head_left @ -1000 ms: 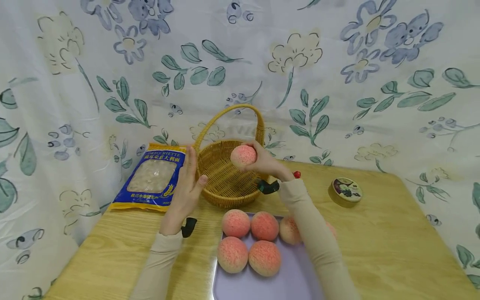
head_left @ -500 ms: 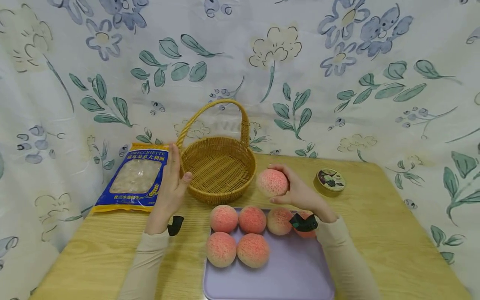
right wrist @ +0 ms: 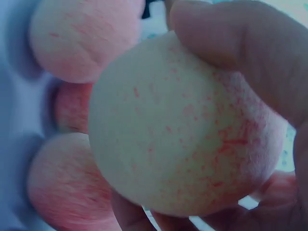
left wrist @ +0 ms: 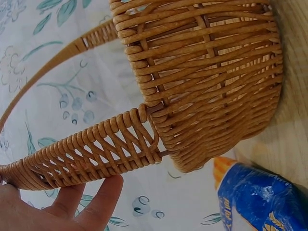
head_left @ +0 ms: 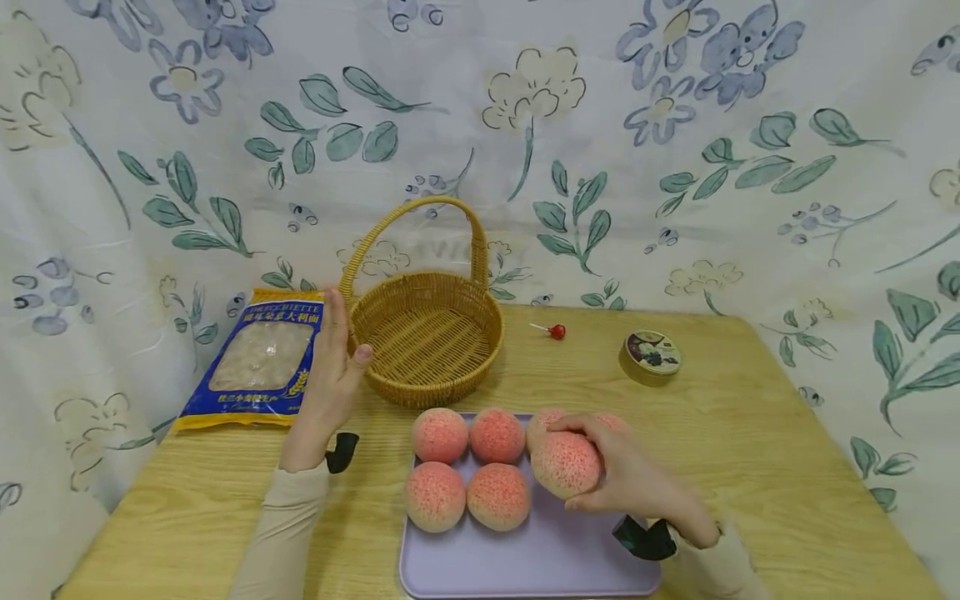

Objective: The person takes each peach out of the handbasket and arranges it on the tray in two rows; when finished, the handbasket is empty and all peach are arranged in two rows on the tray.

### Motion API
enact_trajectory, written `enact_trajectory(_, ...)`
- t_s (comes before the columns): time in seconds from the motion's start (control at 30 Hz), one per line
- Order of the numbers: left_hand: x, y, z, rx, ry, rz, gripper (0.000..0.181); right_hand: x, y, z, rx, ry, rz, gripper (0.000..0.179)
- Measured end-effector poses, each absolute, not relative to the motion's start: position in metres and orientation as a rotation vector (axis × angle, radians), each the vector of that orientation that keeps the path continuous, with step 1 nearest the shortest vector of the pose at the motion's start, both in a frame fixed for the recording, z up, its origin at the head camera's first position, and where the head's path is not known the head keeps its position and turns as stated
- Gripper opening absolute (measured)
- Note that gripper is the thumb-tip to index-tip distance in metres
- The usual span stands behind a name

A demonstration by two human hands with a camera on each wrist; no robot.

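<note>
My right hand (head_left: 630, 475) holds a pink-and-cream peach (head_left: 567, 465) over the right half of the lilac tray (head_left: 525, 571). In the right wrist view the thumb lies along one side of this peach (right wrist: 178, 130), the fingers round the other. Several more peaches (head_left: 498, 497) sit on the tray in two rows; the held one partly covers a back-row peach. My left hand (head_left: 327, 392), fingers straight, rests at the left side of the woven basket (head_left: 427, 387). In the left wrist view its fingertips (left wrist: 108, 187) touch the foot of the basket handle (left wrist: 91, 151).
A blue and yellow pasta bag (head_left: 258, 358) lies left of the basket, partly behind the left hand. A red lollipop (head_left: 556, 332) and a round tin (head_left: 651, 358) are at the back right of the wooden table (head_left: 750, 433). A floral curtain (head_left: 465, 108) hangs behind.
My right hand has carried the peach out from above the basket, rightward and down to over the tray. The left hand has stayed by the basket. The head view has shifted slightly.
</note>
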State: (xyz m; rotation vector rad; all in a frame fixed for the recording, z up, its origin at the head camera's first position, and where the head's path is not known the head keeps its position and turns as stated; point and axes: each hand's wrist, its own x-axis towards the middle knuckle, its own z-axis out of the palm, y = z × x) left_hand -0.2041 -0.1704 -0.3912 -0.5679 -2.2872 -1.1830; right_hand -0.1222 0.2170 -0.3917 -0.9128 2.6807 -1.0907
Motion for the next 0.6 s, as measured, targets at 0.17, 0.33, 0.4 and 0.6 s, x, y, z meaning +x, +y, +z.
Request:
enact_trajectory(0.17, -0.205, -0.17, -0.392, -0.588, -2.286, -1.194, 0.078, -0.112, 0.212, -0.398, -0.933, 2.629, -1.049, 0.077)
enact_trajectory(0.33, -0.205, -0.17, -0.391, -0.599, -2.287, -1.183, 0.08, -0.107, 0.212, -0.404, -0.939, 2.625, -1.039, 0.08)
enact_trajectory(0.4, -0.204, -0.17, -0.391, -0.593, -2.292, -1.183, 0.08, -0.106, 0.213, -0.406, -0.975, 2.624, -1.012, 0.08)
enact_trajectory(0.6, -0.204, -0.17, -0.392, -0.558, -2.313, -1.198, 0.078, -0.105, 0.211, -0.41, -1.041, 2.644, -0.879, 0.079)
